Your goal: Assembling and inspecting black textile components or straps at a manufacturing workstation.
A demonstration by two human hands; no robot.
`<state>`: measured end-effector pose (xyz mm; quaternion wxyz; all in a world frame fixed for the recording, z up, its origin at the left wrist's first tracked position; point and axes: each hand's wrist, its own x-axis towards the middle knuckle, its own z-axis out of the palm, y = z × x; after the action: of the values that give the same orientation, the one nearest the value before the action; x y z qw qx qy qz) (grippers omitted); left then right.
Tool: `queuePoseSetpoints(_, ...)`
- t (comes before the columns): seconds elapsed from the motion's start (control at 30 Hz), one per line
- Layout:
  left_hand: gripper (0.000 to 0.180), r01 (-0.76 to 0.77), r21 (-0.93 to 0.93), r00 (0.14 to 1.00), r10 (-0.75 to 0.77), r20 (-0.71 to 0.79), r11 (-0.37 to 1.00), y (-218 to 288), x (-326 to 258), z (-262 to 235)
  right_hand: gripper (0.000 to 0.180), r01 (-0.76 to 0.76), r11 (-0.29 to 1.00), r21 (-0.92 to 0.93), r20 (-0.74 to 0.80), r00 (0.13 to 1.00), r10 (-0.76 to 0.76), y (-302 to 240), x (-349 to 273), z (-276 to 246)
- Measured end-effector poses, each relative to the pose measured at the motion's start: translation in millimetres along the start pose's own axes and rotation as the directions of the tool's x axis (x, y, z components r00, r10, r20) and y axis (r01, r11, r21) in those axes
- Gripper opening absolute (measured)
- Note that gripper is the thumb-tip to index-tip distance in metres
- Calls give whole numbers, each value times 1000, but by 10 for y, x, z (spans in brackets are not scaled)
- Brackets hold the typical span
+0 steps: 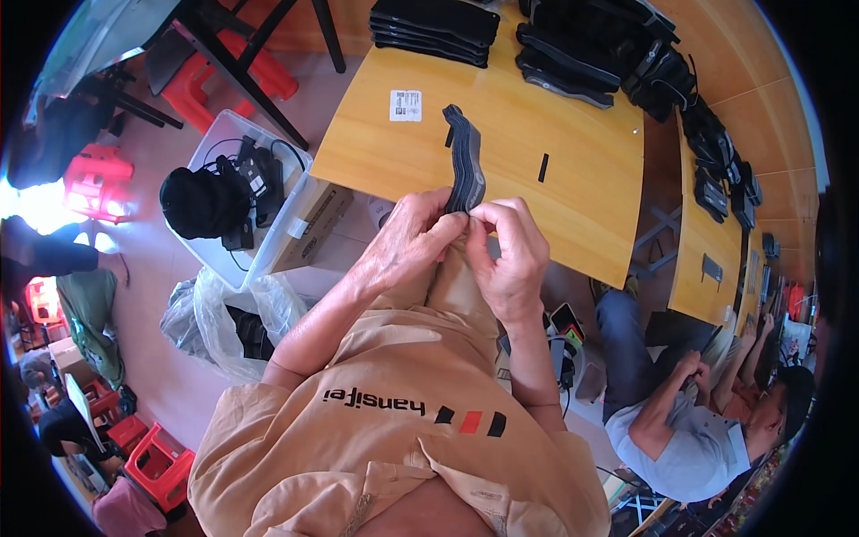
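A layered bundle of dark grey fabric strips (464, 166) rises from my hands over the near edge of the yellow wooden table (376, 148). My left hand (413, 234) is closed around its lower end, thumb pressed along the near side. At that same end, my right hand (512, 255) pinches with thumb and forefinger beside the left thumb. My fingertips hide the end of the bundle there. A small black strip (543, 167) lies on the table to the right, and a white printed label (405, 106) is stuck farther left.
Stacked black fabric pieces (434, 31) and more black items (573, 63) sit at the table's far side. On my left stands a clear plastic bin (259, 259) holding black devices and cables. A seated co-worker (684, 438) is at right, near another yellow table (698, 268).
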<state>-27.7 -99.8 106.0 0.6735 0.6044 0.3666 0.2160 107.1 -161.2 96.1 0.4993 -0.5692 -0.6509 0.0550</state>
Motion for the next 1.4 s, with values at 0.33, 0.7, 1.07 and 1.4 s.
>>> queuePoseSetpoints(0.33, 24, 98, 43, 992, -94, -80, 994, -53, 43, 28, 23, 106, 977, -185, 84, 992, -92, -15, -51, 60)
queuePoseSetpoints(0.7, 23, -53, 145, 969, 86, -232, 988, -149, 45, 129, 20, 79, 980, -185, 50, 996, -71, 4, -29, 108)
queuePoseSetpoints(1.07, 22, 63, -119, 992, -76, -106, 991, -72, 7, 89, 11, -146, 981, 129, 53, 989, 141, 70, -42, 60)
queuePoseSetpoints(1.4, 36, -45, 31, 999, 45, -4, 999, -101, 23, 26, 9, -239, 932, 272, 71, 971, 229, 79, -44, 53)
